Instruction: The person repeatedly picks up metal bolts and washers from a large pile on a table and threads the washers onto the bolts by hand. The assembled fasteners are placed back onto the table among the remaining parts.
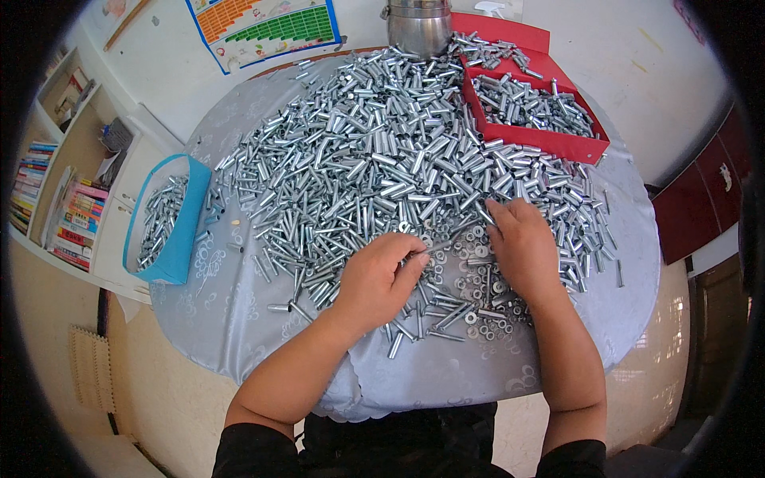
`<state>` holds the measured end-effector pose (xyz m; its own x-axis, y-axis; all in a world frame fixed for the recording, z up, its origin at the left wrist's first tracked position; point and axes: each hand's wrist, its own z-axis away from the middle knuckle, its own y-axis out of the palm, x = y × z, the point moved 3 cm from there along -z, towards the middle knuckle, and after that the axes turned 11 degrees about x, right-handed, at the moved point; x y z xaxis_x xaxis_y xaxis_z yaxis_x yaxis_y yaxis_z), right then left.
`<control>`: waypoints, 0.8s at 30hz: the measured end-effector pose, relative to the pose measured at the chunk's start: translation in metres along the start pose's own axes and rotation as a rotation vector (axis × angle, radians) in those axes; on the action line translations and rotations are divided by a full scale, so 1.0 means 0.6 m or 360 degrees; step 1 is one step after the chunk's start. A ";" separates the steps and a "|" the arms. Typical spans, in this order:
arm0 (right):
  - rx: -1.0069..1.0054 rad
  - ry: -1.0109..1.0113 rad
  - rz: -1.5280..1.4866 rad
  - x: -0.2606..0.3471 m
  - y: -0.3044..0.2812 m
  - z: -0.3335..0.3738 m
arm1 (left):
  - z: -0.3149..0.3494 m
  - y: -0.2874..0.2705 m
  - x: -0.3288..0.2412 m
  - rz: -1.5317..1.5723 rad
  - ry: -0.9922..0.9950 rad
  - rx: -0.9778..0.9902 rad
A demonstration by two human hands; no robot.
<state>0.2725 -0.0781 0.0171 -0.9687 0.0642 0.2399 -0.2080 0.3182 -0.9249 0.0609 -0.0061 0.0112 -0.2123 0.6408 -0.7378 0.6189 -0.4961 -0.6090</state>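
Note:
A big heap of shiny metal sleeves and bolts covers a round table with a pale blue cloth. My left hand rests at the heap's near edge, its fingers pinched on a thin metal bolt that points right. My right hand lies palm down on the parts beside it, fingers curled into the pile; what it grips is hidden. Small washers and nuts lie scattered between and below both hands.
A blue box with metal parts hangs at the table's left edge. A red tray full of parts sits at the far right, a steel pot behind the heap. Bookshelves stand at left, a poster lies beyond.

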 end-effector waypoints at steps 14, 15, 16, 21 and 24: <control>0.0254 -0.0181 -0.0008 0.013 -0.004 0.006 | 0.001 0.006 -0.002 0.0020 -0.0024 0.0015; 0.0322 -0.0184 -0.0010 0.013 -0.003 0.007 | 0.000 0.006 -0.001 0.0021 -0.0022 0.0018; 0.0276 -0.0196 -0.0115 0.014 -0.003 0.008 | 0.001 0.007 -0.001 0.0020 -0.0019 0.0016; 0.0345 -0.0090 -0.0713 0.034 -0.021 0.009 | 0.003 0.007 0.001 0.0004 -0.0024 0.0017; 0.0312 0.0077 -0.1266 0.038 -0.011 0.013 | 0.002 0.006 -0.001 -0.0015 -0.0022 0.0016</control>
<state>0.2510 -0.0860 0.0264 -0.5156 -0.0685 0.8541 -0.8545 0.1149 -0.5066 0.0622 -0.0093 0.0090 -0.2284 0.6376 -0.7358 0.6091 -0.4960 -0.6189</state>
